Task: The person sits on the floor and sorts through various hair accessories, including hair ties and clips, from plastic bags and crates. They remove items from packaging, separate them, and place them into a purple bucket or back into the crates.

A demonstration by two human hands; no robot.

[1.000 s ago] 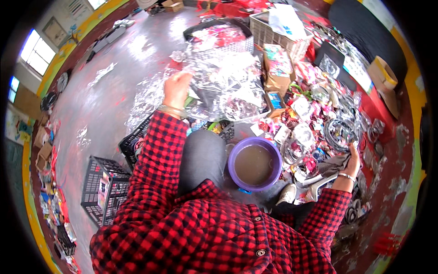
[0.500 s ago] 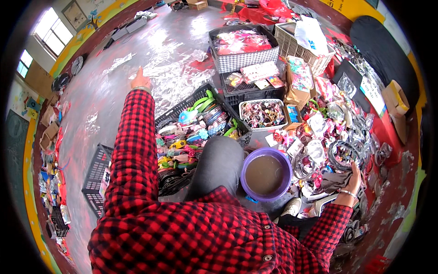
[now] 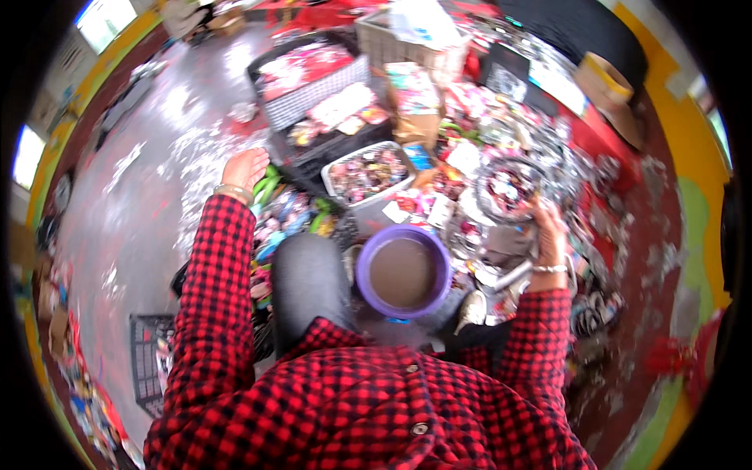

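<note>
My left hand (image 3: 244, 168) is stretched forward with nothing in it, at the left edge of a black crate (image 3: 291, 210) full of colourful small items. At the right, my right hand (image 3: 548, 229) is raised and grips a clear plastic bag (image 3: 505, 188) holding small red and mixed-colour pieces. A purple bowl (image 3: 366, 290) with a brownish inside sits between my knees, below both hands. My red and black checked sleeves cover both forearms.
A white basket (image 3: 345, 166) of small trinkets stands just beyond the bowl. Behind it are black crates (image 3: 313, 94) with red packets and a cardboard box (image 3: 415, 125). A heap of packets and clear wrappers (image 3: 595, 180) covers the right side. An empty black crate (image 3: 149, 352) lies at the lower left.
My left arm has drawn back from the far floor to the crate's edge, after pushing crumpled clear plastic away. My right hand has risen from the heap with the clear bag.
</note>
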